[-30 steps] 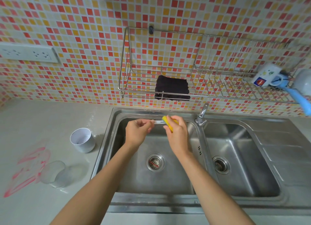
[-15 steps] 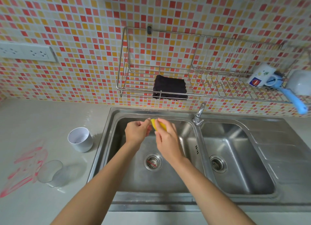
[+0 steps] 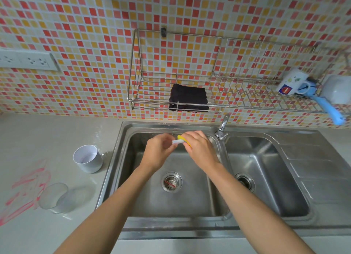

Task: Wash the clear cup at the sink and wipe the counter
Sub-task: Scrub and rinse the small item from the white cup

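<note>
Hands meet over the left basin of the sink (image 3: 121, 158): the right hand (image 3: 201, 149) has its fingers closed on a yellow sponge (image 3: 185, 139), and the left hand (image 3: 159, 153) pinches the sponge's white end. Left of the sink, the clear cup (image 3: 57, 196) lies on its side on the counter (image 3: 47, 136), beside red smears (image 3: 24, 193), with a white cup (image 3: 88, 161) upright behind it.
</note>
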Action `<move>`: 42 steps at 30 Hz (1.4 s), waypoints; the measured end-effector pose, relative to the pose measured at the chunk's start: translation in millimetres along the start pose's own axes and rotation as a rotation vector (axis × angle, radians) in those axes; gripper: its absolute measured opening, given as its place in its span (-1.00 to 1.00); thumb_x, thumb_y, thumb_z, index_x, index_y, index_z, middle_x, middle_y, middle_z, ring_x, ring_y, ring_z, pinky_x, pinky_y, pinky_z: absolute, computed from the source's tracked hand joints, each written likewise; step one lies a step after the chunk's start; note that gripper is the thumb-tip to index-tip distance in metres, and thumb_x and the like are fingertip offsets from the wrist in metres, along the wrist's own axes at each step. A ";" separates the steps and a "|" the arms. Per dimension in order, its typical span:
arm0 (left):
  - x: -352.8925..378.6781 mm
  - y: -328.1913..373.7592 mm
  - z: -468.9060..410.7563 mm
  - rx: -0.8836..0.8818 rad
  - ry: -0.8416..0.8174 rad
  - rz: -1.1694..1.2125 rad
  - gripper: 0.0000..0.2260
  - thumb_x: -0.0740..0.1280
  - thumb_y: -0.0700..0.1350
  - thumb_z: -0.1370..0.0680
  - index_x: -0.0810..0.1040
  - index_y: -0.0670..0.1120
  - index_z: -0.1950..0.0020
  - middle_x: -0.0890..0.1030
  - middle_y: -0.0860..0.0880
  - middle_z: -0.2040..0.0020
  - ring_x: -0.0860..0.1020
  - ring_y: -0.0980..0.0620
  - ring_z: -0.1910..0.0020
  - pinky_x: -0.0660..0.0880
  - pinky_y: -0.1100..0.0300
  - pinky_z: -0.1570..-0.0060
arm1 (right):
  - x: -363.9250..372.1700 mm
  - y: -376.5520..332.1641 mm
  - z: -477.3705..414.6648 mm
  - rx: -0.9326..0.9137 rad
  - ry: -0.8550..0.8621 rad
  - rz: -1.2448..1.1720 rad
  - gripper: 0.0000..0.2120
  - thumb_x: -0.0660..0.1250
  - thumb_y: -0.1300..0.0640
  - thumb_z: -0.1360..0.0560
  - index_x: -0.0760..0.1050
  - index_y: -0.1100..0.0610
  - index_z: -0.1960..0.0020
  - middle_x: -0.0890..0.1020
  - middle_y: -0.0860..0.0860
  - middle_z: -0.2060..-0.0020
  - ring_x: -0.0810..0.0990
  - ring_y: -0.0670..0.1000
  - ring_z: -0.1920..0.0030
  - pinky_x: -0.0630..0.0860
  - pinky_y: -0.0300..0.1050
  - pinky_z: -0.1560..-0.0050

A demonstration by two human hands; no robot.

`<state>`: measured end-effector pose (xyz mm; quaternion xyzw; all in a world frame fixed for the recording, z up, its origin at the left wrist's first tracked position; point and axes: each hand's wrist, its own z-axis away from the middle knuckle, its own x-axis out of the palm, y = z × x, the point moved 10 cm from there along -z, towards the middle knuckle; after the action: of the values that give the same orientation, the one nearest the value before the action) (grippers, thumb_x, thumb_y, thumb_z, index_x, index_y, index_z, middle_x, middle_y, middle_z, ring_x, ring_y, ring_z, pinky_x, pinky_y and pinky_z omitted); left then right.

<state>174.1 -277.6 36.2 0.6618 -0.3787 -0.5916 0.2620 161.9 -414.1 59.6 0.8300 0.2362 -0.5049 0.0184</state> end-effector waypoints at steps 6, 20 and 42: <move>-3.5 4.1 -6.6 0.028 0.055 -0.041 -0.89 0.46 -0.07 -0.49 0.68 -0.11 0.09 0.66 0.05 0.25 0.56 0.22 0.31 0.42 0.51 0.24 | -2.4 21.3 0.2 0.047 0.067 -0.083 -0.70 0.44 0.20 -0.45 0.59 0.12 -0.18 0.63 -0.01 -0.06 0.53 0.07 0.00 0.54 -0.09 -0.01; 34.8 -8.9 -21.6 -0.175 0.061 0.168 -0.83 0.44 0.00 -0.50 0.70 -0.11 0.13 0.70 0.01 0.25 0.62 0.19 0.26 0.42 0.49 0.26 | 19.2 56.2 29.5 0.319 0.101 -0.251 -0.64 0.29 0.32 -0.52 0.50 0.20 -0.31 0.55 0.10 -0.23 0.49 0.15 -0.11 0.45 -0.05 -0.20; 160.0 26.8 -72.1 -0.118 -0.152 -0.096 -0.91 0.45 -0.14 -0.46 0.67 -0.13 0.08 0.70 -0.06 0.20 0.63 0.02 0.21 0.46 0.32 0.16 | 79.1 263.7 75.7 0.918 -0.270 -0.295 -0.40 0.23 0.20 -0.52 0.14 0.19 -0.52 0.62 0.26 -0.05 0.57 0.27 -0.08 0.48 0.03 -0.01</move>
<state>241.8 -430.1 -24.3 0.6160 -0.3298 -0.6731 0.2423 237.3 -639.0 -99.3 0.6374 0.1001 -0.6569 -0.3901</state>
